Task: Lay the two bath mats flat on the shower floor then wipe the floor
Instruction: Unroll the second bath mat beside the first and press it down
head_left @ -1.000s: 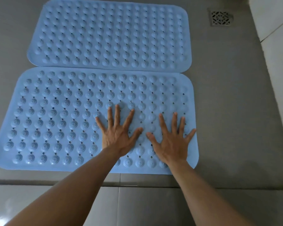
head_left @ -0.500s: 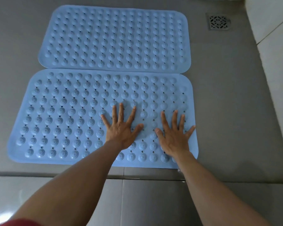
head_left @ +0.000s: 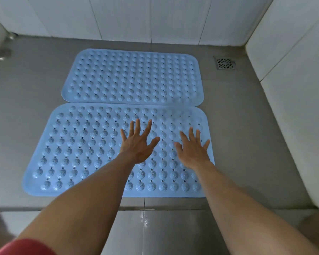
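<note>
mats 2/2 flat: far blue studded rubber mat, near one toward me from grey floor drain | left hand, right hand fingers splayed, pressing near mat, gripping nothing | wipe pending, no cloth visible

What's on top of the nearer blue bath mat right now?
Both open hands, left hand and right hand, lie spread on the near mat's right half. The forearms hide part of its front edge; nothing else shows on it.

Near bath mat: light blue, rows of round bumps, small dark holes. Far bath mat, beyond near bath mat: same blue, same bumps. Shower floor: grey. Wall tiles: white. Drain cover: silver, lattice pattern. Sleeve: red.
</note>
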A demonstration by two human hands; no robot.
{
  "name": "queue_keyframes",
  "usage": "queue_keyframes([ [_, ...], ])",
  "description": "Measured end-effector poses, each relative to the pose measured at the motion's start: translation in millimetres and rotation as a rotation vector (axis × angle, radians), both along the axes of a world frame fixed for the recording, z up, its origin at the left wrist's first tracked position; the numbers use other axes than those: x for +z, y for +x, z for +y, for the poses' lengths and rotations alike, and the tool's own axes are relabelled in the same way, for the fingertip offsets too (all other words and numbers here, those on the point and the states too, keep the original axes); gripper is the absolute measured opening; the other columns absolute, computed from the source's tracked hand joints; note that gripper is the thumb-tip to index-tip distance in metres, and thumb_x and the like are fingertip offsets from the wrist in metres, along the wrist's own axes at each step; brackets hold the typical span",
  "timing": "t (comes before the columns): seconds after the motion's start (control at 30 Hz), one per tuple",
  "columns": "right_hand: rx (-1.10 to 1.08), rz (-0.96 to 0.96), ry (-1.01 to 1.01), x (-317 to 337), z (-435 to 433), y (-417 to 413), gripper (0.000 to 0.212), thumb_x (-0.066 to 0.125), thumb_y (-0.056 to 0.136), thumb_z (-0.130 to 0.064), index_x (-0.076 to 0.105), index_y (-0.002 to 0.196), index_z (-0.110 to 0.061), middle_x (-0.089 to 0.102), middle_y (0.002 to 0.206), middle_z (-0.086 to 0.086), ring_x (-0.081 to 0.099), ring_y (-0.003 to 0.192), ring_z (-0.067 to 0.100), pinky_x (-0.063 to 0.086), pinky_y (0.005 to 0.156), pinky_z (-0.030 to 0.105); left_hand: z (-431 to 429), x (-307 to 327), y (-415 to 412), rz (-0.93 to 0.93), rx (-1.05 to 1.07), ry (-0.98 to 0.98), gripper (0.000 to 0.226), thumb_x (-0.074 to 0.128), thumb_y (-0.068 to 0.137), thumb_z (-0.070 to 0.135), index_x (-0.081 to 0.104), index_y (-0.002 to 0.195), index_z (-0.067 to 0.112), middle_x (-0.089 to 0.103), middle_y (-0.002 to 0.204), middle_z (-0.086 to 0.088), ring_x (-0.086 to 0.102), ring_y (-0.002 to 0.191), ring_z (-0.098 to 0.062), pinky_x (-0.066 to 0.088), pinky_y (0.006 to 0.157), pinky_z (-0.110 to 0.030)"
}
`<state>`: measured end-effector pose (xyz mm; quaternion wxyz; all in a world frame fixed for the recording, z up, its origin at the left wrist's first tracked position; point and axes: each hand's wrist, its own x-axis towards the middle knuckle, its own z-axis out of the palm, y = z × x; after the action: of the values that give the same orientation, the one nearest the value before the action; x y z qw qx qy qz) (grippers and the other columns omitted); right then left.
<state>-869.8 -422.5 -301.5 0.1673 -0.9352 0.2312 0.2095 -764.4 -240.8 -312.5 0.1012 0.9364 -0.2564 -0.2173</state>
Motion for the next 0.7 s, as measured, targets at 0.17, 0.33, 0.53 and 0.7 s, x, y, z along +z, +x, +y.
queue_keyframes([
  [0.17, -0.002, -0.084, -0.019, 55.5, -6.0, 29.8, 0.060, 0.018, 0.106, -0.047, 0.005, 0.161, -0.025, -0.013, 0.168, 0.007, -0.018, 0.152, 0.028, -0.005, 0.118, 0.066, -11.1, 61.0, 37.0, -0.081, 0.005, -0.045, 0.074, 0.012, 0.094, 0.073, -0.018, 0.154, 0.042, -0.021, 0.164, -0.009, -0.023, 0.151, -0.029, -0.010, 0.120, -0.061],
  [0.33, 0.011, -0.143, -0.091, 128.7, -22.0, 59.8, 0.061, 0.019, 0.107, -0.048, 0.003, 0.161, -0.024, -0.009, 0.168, 0.008, -0.012, 0.154, 0.028, -0.001, 0.117, 0.065, -31.1, 132.8, 69.1, -0.156, 0.011, -0.075, 0.071, 0.011, 0.096, 0.071, -0.018, 0.154, 0.043, -0.018, 0.166, -0.008, -0.022, 0.151, -0.028, -0.009, 0.120, -0.061],
  [0.53, -0.008, -0.162, -0.112, 258.3, -42.9, 82.7, 0.062, 0.020, 0.106, -0.049, 0.002, 0.160, -0.025, -0.007, 0.168, 0.009, -0.008, 0.154, 0.029, 0.002, 0.119, 0.064, -51.5, 262.4, 90.9, -0.189, -0.033, -0.110, 0.068, 0.015, 0.100, 0.066, -0.012, 0.157, 0.040, -0.012, 0.167, -0.007, -0.017, 0.153, -0.027, -0.007, 0.122, -0.057],
  [0.7, -0.020, -0.164, -0.088, 394.1, -48.4, 87.9, 0.062, 0.022, 0.107, -0.048, 0.002, 0.161, -0.026, -0.005, 0.168, 0.009, -0.007, 0.154, 0.028, 0.004, 0.119, 0.062, -66.4, 395.0, 97.4, -0.184, -0.068, -0.110, 0.067, 0.016, 0.101, 0.063, -0.005, 0.159, 0.036, -0.008, 0.168, -0.008, -0.015, 0.153, -0.026, -0.005, 0.123, -0.056],
])
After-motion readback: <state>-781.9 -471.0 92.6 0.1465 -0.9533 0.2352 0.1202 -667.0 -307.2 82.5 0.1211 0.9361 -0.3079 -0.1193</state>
